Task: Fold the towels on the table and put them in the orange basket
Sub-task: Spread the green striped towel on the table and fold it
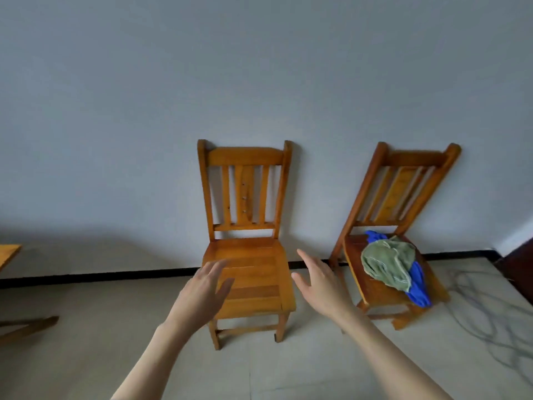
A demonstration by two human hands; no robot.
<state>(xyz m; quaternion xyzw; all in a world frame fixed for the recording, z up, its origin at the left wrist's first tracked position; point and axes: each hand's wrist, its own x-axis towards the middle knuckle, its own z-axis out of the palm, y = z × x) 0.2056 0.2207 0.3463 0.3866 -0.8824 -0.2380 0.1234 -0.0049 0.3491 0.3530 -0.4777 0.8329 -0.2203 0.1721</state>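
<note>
Head view, looking forward and down at a pale wall and light tiled floor. Both arms extend forward, bare. Left hand [206,287] is spread, fingers straight and relaxed, palm down, holding nothing; it hovers in front of the seat of the near wooden chair [248,215], overlapping the seat's left part in the view; contact with the wood cannot be told. Right hand [315,280] likewise has straight, slightly splayed fingers and holds nothing; it sits in the gap between the two chairs, off the right edge of the near seat. Second wooden chair [403,186] stands to the right, tilted in the frame, its back against the wall. On its seat lies a crumpled green towel [388,262] on top of a blue towel [418,287]; the blue one shows behind the green at the back and hangs over the seat's front right edge. Both towels unfolded, well apart from either hand. A corner of a wooden table [8,252] enters at the left edge. Black skirting strip [115,274] runs along the wall base
</note>
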